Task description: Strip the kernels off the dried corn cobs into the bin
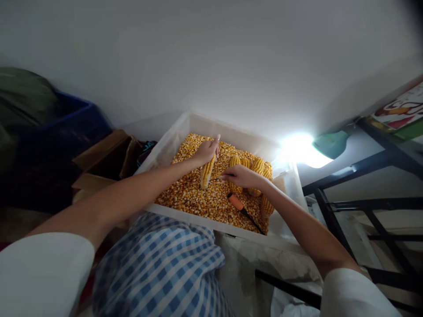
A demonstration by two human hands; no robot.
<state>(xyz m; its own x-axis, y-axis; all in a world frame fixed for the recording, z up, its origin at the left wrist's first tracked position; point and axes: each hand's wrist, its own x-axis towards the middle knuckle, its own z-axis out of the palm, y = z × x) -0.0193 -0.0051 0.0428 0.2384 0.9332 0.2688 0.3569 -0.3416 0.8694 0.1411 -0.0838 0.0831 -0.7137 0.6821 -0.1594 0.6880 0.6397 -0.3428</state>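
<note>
White sleeve (46,268), yellow cob (207,171), paler toward the bottom, in left hand (206,152)

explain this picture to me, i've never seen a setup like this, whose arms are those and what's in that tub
There is no machine here: these are a person's own bare hands, seen from a camera worn on their head, looking forward and down. The white tub holds loose corn kernels. The left hand holds an ear of corn. The right hand pinches a thin tool, too small to identify, pointing toward that ear. More ears and an orange-handled tool lie on the kernels. A lit lamp shines at the right.
</note>
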